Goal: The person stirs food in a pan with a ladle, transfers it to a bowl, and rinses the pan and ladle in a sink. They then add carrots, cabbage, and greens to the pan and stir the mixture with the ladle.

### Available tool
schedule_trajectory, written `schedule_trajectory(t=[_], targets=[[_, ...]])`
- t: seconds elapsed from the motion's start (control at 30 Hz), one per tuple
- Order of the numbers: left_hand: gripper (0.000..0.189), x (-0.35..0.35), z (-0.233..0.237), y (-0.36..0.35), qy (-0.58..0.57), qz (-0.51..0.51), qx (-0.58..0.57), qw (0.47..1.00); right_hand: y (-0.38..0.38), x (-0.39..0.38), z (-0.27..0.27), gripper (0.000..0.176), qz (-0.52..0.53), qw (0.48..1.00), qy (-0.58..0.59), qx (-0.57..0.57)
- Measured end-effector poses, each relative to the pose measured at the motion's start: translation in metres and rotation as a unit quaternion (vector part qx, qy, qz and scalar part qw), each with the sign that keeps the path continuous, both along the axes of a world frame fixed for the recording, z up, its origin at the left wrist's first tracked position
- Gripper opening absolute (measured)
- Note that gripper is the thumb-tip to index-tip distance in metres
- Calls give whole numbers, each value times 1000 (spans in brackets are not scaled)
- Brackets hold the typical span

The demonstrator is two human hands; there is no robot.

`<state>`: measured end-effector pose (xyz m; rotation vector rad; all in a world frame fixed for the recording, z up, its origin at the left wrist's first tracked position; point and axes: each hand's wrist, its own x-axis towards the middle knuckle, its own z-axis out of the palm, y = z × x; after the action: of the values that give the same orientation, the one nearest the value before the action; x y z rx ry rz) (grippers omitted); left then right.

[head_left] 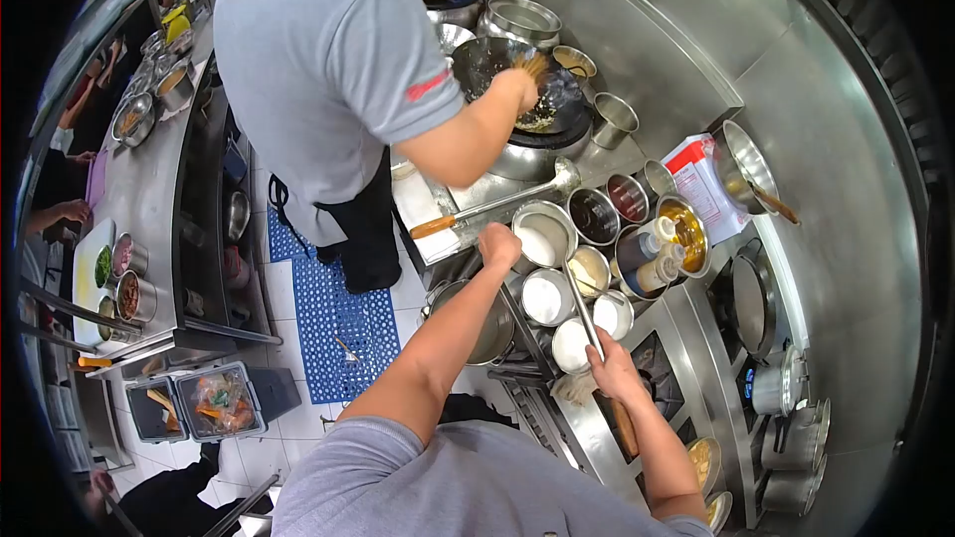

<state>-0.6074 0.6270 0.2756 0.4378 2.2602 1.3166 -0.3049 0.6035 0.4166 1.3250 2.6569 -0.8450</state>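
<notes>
My left hand (499, 247) is closed at the rim of a steel pot (544, 235) with white contents; what it grips, if anything, is hidden. My right hand (615, 374) is wrapped round a long ladle (580, 303) with a wooden end, its head reaching toward that pot. Below sit more containers of white powder (547, 297), and one with a pale yellow substance (589, 270). Beyond them stand pots of dark sauce (594, 216) and red sauce (628, 198). Another ladle (497, 207) with a wooden handle lies on the counter above my left hand.
A co-worker (328, 50) in grey scrubs a wok (517, 89) with a brush at the upper middle. Bottles stand in a container beside amber oil (683, 236). A blue mat (348, 318) covers the floor at left. Bins (221, 400) stand below the left counter. Pots (779, 385) line the right side.
</notes>
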Motion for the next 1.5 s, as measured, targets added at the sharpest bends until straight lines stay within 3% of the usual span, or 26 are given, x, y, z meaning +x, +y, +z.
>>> schedule_trajectory(t=[0.23, 0.37, 0.5, 0.67, 0.83, 1.0, 1.07, 1.17, 1.2, 1.33, 1.47, 1.5], targets=[[18, -5, -20, 0, 42, -28, 43, 998, 0, 5, 32, 46, 22, 999, 8, 24], [19, 11, 9, -24, 4, -23, 60, 998, 3, 14, 29, 46, 15, 996, 45, 72], [20, 30, 6, -24, -16, -9, 67, 998, 5, 11, 10, 46, -8, 990, 100, 99], [20, 51, 0, -18, -32, 13, 71, 997, 0, -4, -55, 47, -35, 989, 54, 132], [14, 56, 6, -11, -38, 62, 47, 996, -18, -21, -80, 44, -52, 989, 105, 86], [13, 54, -16, 1, -47, 91, 39, 994, -18, -16, -41, 44, -67, 996, 55, 5], [12, 48, -19, 4, -47, 89, 37, 994, -10, -3, -40, 44, -20, 998, 51, 27], [13, 35, -6, 0, -18, 67, 22, 997, -2, 8, -31, 43, 7, 999, 35, 26], [14, 29, 19, -10, -77, 35, 9, 996, 3, 9, -26, 43, 18, 999, 34, 13], [14, 2, -12, 7, 34, -8, -23, 999, 18, 13, -18, 44, 56, 998, 8, 22], [18, -23, -4, 3, 88, -151, -59, 983, 28, 11, 7, 45, 40, 998, -8, -44], [18, -26, -6, 2, 95, -130, -29, 986, 30, 12, 9, 45, 48, 998, -3, -27]])
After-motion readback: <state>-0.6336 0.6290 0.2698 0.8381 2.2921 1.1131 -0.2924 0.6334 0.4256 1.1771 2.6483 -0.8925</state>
